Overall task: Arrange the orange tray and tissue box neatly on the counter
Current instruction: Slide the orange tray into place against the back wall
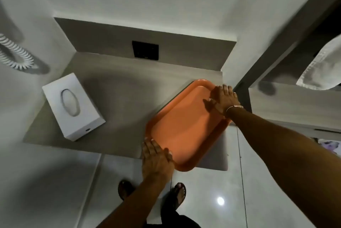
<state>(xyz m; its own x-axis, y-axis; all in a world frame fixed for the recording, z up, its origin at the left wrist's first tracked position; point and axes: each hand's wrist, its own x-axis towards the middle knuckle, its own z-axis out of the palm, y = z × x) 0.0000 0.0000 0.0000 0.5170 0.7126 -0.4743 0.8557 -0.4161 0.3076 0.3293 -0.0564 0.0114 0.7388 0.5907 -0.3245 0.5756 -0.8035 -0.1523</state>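
An empty orange tray [186, 126] lies askew on the right part of the grey counter [120, 98], its near corner jutting past the front edge. My left hand [156, 157] grips the tray's near-left corner. My right hand [224, 99] holds its far-right corner, thumb inside the rim. A white tissue box [72, 106] with an oval slot on top lies at the counter's left side, turned at an angle and apart from the tray.
A black wall socket [145, 50] sits on the grey backsplash behind the counter. A coiled white cord [16, 54] hangs on the left wall. A white towel [323, 67] hangs at the right. My sandalled feet [180, 194] stand on the glossy tiled floor.
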